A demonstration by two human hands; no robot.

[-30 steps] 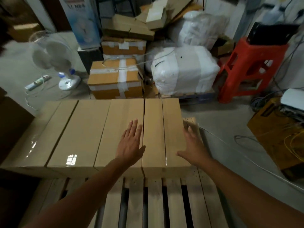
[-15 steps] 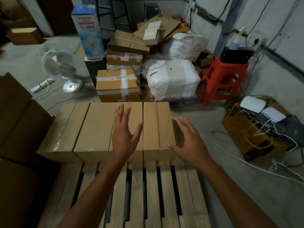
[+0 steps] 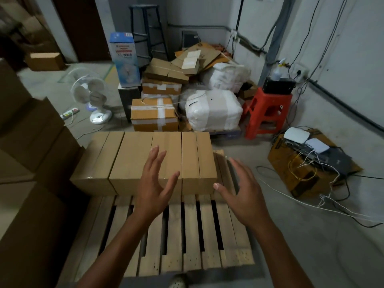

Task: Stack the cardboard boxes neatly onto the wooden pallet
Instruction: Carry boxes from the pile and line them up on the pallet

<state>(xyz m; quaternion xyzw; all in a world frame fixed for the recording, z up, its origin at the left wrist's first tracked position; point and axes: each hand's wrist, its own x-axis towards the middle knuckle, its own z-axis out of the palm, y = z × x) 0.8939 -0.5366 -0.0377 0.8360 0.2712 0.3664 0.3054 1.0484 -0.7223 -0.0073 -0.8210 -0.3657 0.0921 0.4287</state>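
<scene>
- Lying side by side in one row, the boxes [image 3: 133,156] cover the far half of the pallet [image 3: 188,235], with their long sides touching.
- The left hand [image 3: 154,183] is spread over the near edge of the row, fingers straight, grasping nothing. I cannot tell if it touches a box.
- The right hand [image 3: 244,192] is spread just beside the right end of the row and also grasps nothing.
- Behind the pallet stand a taped box [image 3: 154,115], a white bale [image 3: 214,111] and a red stool [image 3: 268,111].
- A fan [image 3: 91,96] stands further left.
</scene>
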